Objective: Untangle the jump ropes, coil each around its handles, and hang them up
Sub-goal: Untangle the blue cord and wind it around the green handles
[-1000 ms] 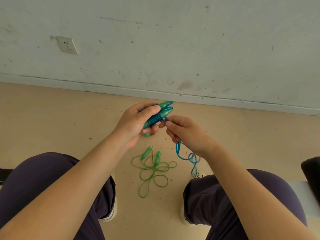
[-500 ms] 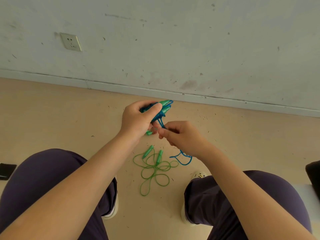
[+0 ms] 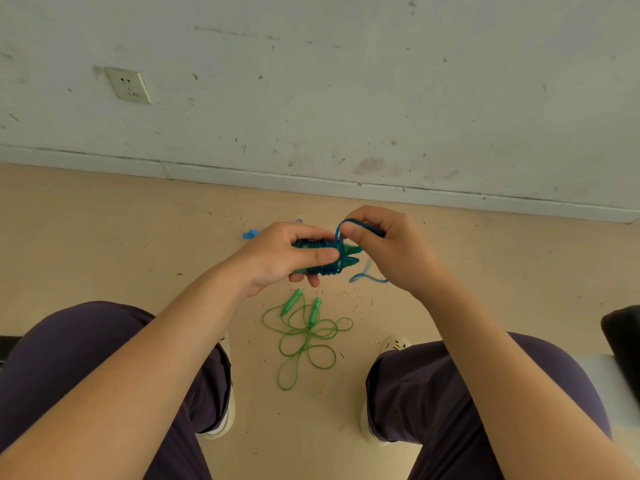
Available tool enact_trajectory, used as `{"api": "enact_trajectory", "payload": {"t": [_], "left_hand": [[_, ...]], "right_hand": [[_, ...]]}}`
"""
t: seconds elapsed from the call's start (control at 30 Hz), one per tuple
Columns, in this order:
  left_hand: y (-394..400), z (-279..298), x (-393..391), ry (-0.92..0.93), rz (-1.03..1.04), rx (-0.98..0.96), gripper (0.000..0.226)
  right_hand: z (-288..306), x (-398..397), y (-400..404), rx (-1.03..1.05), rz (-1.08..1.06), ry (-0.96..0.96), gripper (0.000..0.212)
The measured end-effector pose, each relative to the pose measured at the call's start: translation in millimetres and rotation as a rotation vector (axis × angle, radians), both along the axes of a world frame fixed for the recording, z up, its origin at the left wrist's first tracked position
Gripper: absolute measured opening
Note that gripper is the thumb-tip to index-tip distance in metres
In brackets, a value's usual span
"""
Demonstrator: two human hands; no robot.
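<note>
My left hand (image 3: 280,254) grips the two teal handles of the blue jump rope (image 3: 341,263), held side by side with blue cord wound around them. My right hand (image 3: 388,251) pinches a loop of the blue cord just above the handle tips; a short loose end of the cord (image 3: 369,278) hangs below that hand. A green jump rope (image 3: 304,336) lies in loose tangled loops on the floor between my knees, its two green handles side by side at its top.
A small blue object (image 3: 251,233) lies on the floor behind my left hand. The wall with a socket (image 3: 128,85) stands ahead. My shoes (image 3: 394,344) and knees flank the green rope. A dark object (image 3: 623,337) sits at the right edge.
My right hand rose from below the handles to above their tips, carrying the cord up. The hanging blue cord has shortened to a small tail. The handles now point right.
</note>
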State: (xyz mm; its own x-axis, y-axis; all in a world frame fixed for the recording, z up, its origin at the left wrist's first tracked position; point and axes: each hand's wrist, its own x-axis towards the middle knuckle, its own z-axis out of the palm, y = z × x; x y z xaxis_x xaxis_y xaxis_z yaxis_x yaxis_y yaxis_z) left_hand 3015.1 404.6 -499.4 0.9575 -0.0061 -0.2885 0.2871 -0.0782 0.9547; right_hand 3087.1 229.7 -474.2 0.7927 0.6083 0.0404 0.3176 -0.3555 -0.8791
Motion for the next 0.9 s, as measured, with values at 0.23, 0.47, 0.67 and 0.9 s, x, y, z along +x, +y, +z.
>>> {"api": "enact_trajectory", "payload": {"t": [0.23, 0.47, 0.67, 0.9], "left_hand": [[-5.7, 6.1, -1.9, 0.095, -0.066, 0.01, 0.054], [-1.0, 6.6, -2.9, 0.085, -0.044, 0.041, 0.028], [-2.5, 7.7, -4.2, 0.085, 0.017, -0.008, 0.032], [-8.2, 4.9, -1.5, 0.143, 0.068, 0.005, 0.026]], "right_hand": [[-4.9, -1.2, 3.2, -0.002, -0.018, -0.012, 0.015], [-9.4, 2.1, 2.1, -0.054, -0.044, 0.117, 0.014], [-14.0, -0.2, 6.0, 0.073, -0.056, 0.211, 0.011], [-16.0, -2.4, 6.6, 0.055, -0.062, 0.204, 0.006]]}}
